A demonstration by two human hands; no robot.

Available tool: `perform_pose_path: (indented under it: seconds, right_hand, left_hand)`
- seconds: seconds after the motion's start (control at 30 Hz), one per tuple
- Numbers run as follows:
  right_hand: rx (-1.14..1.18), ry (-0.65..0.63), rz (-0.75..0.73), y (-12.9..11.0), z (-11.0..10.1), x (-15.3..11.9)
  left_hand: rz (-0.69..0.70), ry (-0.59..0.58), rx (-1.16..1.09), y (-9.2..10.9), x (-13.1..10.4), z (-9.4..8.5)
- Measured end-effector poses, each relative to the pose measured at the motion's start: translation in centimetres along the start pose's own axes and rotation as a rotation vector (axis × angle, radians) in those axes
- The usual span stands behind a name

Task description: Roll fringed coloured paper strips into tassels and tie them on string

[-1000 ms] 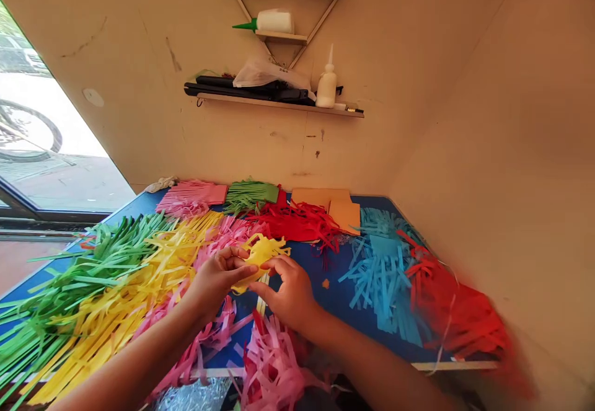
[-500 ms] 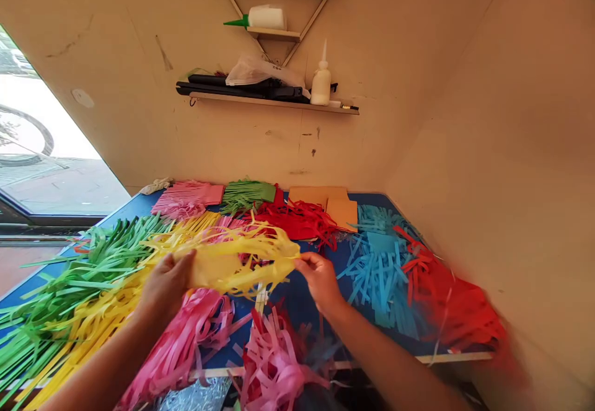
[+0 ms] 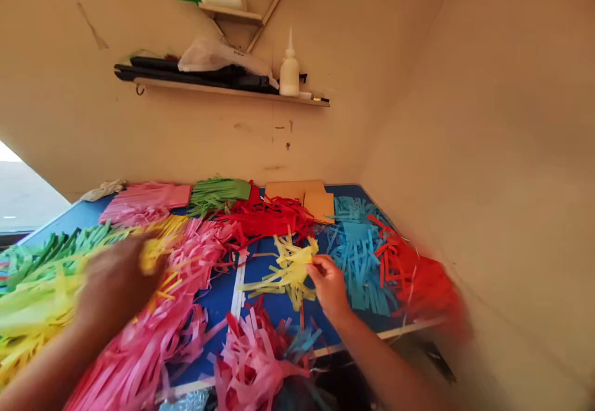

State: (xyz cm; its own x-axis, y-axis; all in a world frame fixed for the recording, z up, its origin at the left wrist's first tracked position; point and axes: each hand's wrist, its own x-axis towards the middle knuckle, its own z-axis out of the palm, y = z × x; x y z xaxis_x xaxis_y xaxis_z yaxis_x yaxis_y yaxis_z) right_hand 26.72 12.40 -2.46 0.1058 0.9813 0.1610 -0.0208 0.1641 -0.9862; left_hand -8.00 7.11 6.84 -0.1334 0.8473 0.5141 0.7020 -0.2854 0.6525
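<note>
"With the right hand point(image 3: 329, 282)?"
"Pinching yellow fringed paper point(image 3: 294, 267) narrowly by its edge, just below the centre of the frame."
"With the left hand point(image 3: 119, 276)?"
"Blurred at lower left, near yellow strips point(image 3: 168, 230); cannot tell whether gripping."

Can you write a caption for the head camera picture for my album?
Right hand pinching fringed pale-yellow paper above a blue table.

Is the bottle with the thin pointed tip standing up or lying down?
Upright: the pale bottle stands on the long shelf, its pointed tip aimed upward.
</note>
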Motion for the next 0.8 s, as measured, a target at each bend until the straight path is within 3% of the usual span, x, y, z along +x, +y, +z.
perform_pose_path:
  seconds: [0.03,0.07,0.13,0.2,0.27,0.47,0.57,0.63,0.7,0.73,0.8]
  right_hand:
    - [-0.043,-0.010,-0.052,-0.4,1.0,-0.5]
    - [-0.089,-0.024,-0.107,-0.7,1.9,-1.0]
    - [-0.171,-0.048,-0.203,-1.3,3.2,-2.0]
    - [-0.205,-0.061,-0.250,-1.7,3.9,-2.7]
    - [-0.182,-0.093,-0.252,-1.8,3.9,-3.1]
    - [0.072,-0.236,-0.061,-0.9,3.7,-4.3]
    - [0.180,-0.290,0.047,-0.2,4.6,-5.2]
    - [0.275,-0.293,0.204,0.1,6.0,-5.5]
    - [0.370,-0.356,0.346,-0.1,8.0,-5.4]
    - [0.369,-0.408,0.348,-0.4,9.1,-5.1]
    - [0.259,-0.497,0.202,-1.5,10.9,-4.4]
  left_hand:
    - [0.013,-0.027,0.095,2.4,-0.2,3.1]
    - [0.032,-0.152,0.107,4.6,-0.5,6.1]
    - [-0.019,-0.303,-0.041,7.8,-1.0,11.1]
    - [-0.113,-0.329,-0.185,8.9,-1.5,14.1]
    - [-0.171,-0.334,-0.273,8.5,-1.9,15.4]
    - [-0.305,-0.370,-0.423,5.8,-3.2,15.8]
    - [-0.323,-0.318,-0.408,4.8,-3.6,15.2]
    - [-0.285,-0.251,-0.331,4.2,-3.3,14.2]
    - [-0.143,-0.208,-0.170,4.1,-2.6,12.6]
    - [-0.001,-0.207,-0.059,4.3,-2.2,11.5]
    - [0.385,-0.245,0.170,5.4,-1.3,9.2]
